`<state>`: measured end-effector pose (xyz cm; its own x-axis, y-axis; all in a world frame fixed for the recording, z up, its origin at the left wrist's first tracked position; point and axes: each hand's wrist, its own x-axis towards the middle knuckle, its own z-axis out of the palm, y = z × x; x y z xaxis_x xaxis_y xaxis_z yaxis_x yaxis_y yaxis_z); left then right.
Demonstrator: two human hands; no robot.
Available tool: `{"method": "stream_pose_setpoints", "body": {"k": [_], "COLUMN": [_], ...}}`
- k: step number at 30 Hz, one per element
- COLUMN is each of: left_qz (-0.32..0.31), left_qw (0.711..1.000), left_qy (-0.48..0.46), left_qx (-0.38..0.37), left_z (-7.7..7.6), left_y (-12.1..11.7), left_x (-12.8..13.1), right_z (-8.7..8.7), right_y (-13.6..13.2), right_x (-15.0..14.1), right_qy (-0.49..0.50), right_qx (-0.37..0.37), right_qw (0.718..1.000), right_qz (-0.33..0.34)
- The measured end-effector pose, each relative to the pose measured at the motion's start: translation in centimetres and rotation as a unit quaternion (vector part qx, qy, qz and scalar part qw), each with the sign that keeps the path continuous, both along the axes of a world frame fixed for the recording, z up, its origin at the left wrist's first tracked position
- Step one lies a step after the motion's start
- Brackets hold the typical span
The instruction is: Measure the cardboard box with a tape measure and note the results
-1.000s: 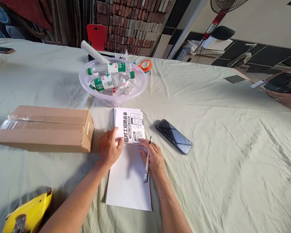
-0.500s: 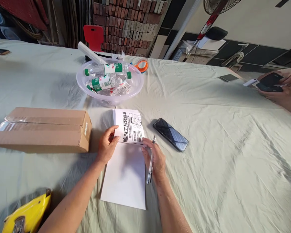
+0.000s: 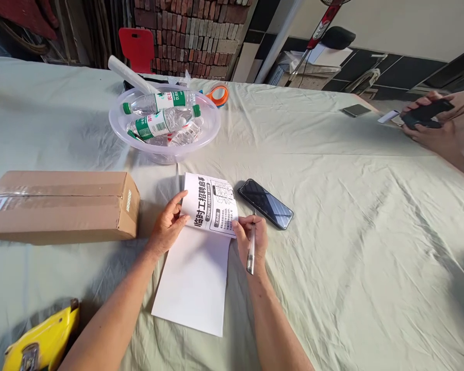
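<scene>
Printed page shifted nearer phone; wrinkled cloth below, bricks beyond.

Two green-capped clear plastic bottles, one round translucent lilac plastic bowl.
One long brown rectangular cardboard box, one slim clear-barrelled pen, one red plastic chair back.

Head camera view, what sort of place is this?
Probably a storeroom or workshop corner used as a makeshift work area: a large cloth-covered table, stacked bricks beyond it, and a red chair.
</scene>
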<state>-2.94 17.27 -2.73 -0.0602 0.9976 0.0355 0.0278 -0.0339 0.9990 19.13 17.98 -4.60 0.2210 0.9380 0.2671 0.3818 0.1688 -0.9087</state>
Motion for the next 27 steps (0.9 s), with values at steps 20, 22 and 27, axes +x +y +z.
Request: {"method": "stream_pose_setpoints", "body": {"k": [20,22,27], "left_qz": [0.041,0.050,-0.016], "left_qw": [0.984,0.973,0.946], "left_qy": [-0.167,-0.204,-0.284], "left_qx": [-0.055,-0.091,-0.159], "left_z": [0.4,0.6,0.9], "left_y": [0.2,0.3,0.3], "left_x": [-0.2,-0.5,-1.3], "right_z": [-0.1,-0.1,0.1], "right_y": [-0.1,-0.2,-0.5], "right_x": [-0.2,-0.2,-0.3], "right_qy": [-0.100,-0.109,-0.114], "right_qx": [0.048,0.061,0.072], "right_qw": [0.993,0.991,0.991], "right_qz": [0.044,0.041,0.025]}}
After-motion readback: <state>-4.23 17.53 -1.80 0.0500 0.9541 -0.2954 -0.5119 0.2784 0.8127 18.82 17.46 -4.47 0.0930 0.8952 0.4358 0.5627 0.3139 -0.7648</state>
